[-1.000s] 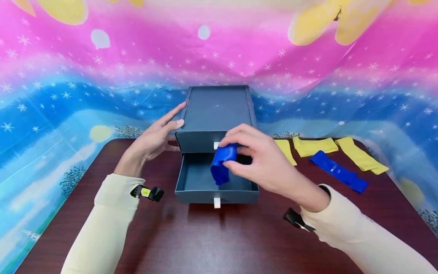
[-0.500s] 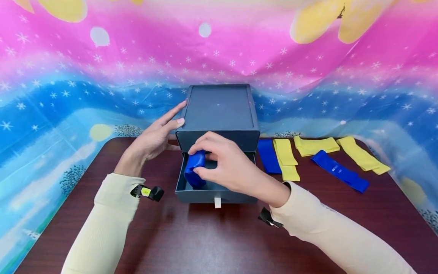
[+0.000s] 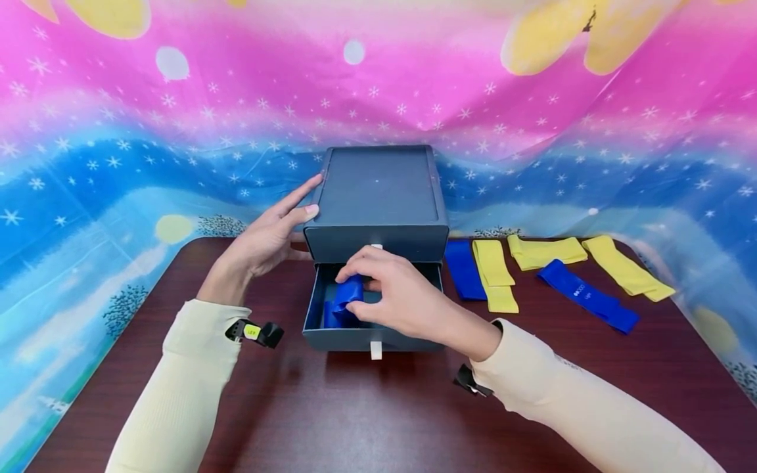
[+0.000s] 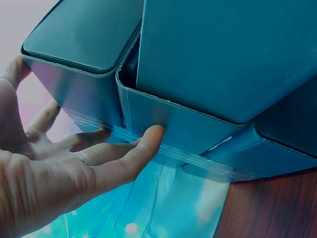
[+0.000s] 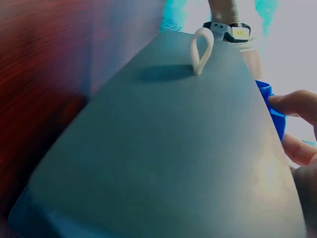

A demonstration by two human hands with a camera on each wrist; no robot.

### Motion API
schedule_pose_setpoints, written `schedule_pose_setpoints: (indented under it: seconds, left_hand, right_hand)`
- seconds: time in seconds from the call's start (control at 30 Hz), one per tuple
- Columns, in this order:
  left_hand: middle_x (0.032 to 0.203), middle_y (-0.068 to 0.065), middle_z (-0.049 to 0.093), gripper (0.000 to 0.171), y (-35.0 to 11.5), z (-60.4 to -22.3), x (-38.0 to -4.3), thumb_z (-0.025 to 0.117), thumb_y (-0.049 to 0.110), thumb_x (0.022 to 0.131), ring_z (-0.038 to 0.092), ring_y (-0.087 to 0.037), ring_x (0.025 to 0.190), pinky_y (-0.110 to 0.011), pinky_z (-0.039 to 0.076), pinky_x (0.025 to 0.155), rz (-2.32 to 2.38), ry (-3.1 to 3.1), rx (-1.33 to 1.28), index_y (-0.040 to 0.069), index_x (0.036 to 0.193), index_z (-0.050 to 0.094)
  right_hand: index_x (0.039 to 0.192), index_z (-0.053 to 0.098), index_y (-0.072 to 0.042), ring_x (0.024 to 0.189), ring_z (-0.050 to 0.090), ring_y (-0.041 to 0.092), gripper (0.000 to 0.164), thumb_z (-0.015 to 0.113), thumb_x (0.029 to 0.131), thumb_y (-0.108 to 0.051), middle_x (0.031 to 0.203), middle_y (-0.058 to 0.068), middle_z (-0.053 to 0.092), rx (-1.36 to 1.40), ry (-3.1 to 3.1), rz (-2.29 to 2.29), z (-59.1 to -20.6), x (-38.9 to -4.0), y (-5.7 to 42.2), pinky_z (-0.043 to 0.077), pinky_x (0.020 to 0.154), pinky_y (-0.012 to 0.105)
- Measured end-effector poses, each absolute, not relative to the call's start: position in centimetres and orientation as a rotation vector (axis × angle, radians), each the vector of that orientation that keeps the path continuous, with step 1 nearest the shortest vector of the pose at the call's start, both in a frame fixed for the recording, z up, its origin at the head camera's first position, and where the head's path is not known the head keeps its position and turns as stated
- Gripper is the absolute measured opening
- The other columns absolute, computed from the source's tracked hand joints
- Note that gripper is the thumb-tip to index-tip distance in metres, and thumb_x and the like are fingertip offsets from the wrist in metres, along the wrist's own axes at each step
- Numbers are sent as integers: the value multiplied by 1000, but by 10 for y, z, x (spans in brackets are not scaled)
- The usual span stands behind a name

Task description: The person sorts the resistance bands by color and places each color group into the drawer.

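A grey two-drawer box (image 3: 378, 184) stands at the back of the table, its lower drawer (image 3: 343, 339) pulled out. My right hand (image 3: 402, 289) pinches a folded blue resistance band (image 3: 349, 295) between thumb and fingers, inside the left part of that drawer. More blue band shows low against the drawer's left side. In the right wrist view the drawer front (image 5: 168, 144) hides most of the blue band (image 5: 278, 121) and part of the hand. Spread along the left side of the box, my left hand (image 3: 266, 230) presses it with extended fingers, also seen in the left wrist view.
Right of the box lie a blue band (image 3: 464, 269) and a yellow band (image 3: 495, 272). Farther right are two more yellow bands (image 3: 547, 251) and a printed blue band (image 3: 585, 295). White pull loops (image 3: 376, 350) stick out from the drawers. A patterned cloth (image 3: 378, 98) hangs behind.
My right hand has carried the blue band left and down into the lower drawer, then shifted slightly right and lower. The left hand has stayed on the box.
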State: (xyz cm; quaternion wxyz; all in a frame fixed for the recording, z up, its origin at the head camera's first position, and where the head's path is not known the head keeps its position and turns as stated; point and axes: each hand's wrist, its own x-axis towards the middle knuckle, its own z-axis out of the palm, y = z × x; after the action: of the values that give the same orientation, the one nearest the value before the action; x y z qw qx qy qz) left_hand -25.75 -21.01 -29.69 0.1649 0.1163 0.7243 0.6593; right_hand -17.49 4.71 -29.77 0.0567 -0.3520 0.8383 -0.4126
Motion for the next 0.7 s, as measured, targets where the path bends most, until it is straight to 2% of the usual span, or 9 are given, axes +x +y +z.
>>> schedule_pose_setpoints:
  seconds: [0.1, 0.4, 0.57, 0.7]
  left_hand:
    - [175, -5, 8, 60, -210, -296, -257, 52, 41, 109, 53, -54, 138, -79, 35, 110, 1883, 2062, 327, 58, 160, 24]
    - [175, -5, 11, 59, -211, -295, -257, 51, 41, 110, 59, -49, 134, -79, 34, 112, 1879, 2052, 316, 60, 159, 24]
    - [174, -5, 13, 59, -211, -295, -257, 51, 41, 110, 63, -43, 129, -79, 33, 112, 1875, 2047, 314, 61, 159, 25]
    - [174, -6, 15, 59, -211, -295, -257, 50, 41, 110, 62, -44, 130, -79, 33, 112, 1871, 2048, 312, 61, 159, 24]
  right_hand:
    - [123, 72, -9, 120, 63, 21, 28, 75, 95, -10, 128, 4, 62, -1050, 2580, -1171, -300, -174, 55, 59, 102, 40]
    - [123, 74, -12, 109, 65, 19, 28, 74, 95, -11, 126, 3, 65, -1016, 2717, -835, -306, -177, 79, 60, 88, 30]
    - [122, 75, -11, 111, 67, 22, 28, 75, 94, -10, 129, 5, 64, -973, 2744, -767, -307, -179, 90, 61, 89, 33]
    - [122, 74, -7, 107, 72, 23, 28, 75, 94, -7, 132, 8, 63, -962, 2740, -793, -304, -178, 98, 62, 92, 39]
